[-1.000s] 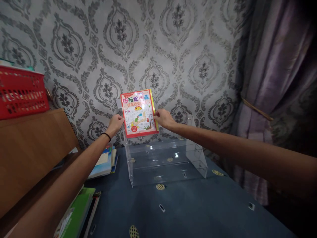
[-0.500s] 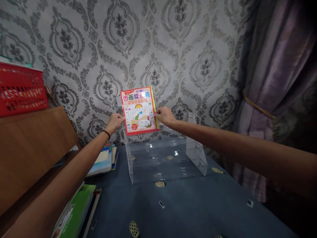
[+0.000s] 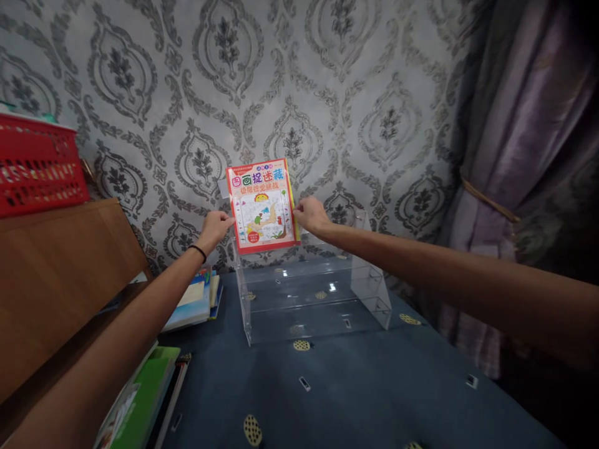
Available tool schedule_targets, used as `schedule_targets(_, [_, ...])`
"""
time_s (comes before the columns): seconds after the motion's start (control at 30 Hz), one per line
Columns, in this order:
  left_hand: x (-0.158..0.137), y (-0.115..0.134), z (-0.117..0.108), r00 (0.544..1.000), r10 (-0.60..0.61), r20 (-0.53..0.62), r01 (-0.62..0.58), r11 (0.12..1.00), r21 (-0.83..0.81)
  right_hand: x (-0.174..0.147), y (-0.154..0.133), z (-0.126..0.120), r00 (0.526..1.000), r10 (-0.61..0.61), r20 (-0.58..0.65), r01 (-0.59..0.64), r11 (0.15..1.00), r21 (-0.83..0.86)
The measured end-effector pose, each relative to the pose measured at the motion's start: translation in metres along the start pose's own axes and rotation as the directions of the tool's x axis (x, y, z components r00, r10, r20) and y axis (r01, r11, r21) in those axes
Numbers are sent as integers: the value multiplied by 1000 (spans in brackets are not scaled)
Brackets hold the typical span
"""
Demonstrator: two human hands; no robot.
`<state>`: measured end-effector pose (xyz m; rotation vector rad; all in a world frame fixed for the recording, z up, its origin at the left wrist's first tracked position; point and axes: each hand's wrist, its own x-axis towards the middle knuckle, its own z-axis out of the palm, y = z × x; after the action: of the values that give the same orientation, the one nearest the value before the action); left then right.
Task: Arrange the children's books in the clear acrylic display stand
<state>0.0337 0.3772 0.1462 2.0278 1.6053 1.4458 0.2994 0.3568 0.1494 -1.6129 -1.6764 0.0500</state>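
Observation:
A children's picture book (image 3: pixel 262 206) with a red border and colourful Chinese lettering faces me, upright and slightly tilted. My left hand (image 3: pixel 216 228) pinches its left edge, and a dark band circles that wrist. On the opposite edge, my right hand (image 3: pixel 311 216) grips the book between thumb and fingers. The book is at the back upper tier of a clear acrylic stepped rack (image 3: pixel 369 293), at its left end. Whether the book's lower edge rests on the tier, I cannot tell.
Books (image 3: pixel 191 305) lie behind my left forearm, and a green book (image 3: pixel 150 393) is nearer on the left. A wooden cabinet (image 3: pixel 70 262) bears a red basket (image 3: pixel 40 162). Dark blue patterned cloth (image 3: pixel 355 386) covers the table. A curtain (image 3: pixel 510 168) hangs at right.
Both hands keep hold of the book at nearly the same spot. The whole view has shifted very slightly, and the book's cover now shows less glare.

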Motion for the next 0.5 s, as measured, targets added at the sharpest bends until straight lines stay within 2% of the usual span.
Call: schedule_targets(0.5, [-1, 10, 5, 1000, -22, -1, 21, 993, -115, 15, 11, 4, 997, -72, 6, 71, 993, 98])
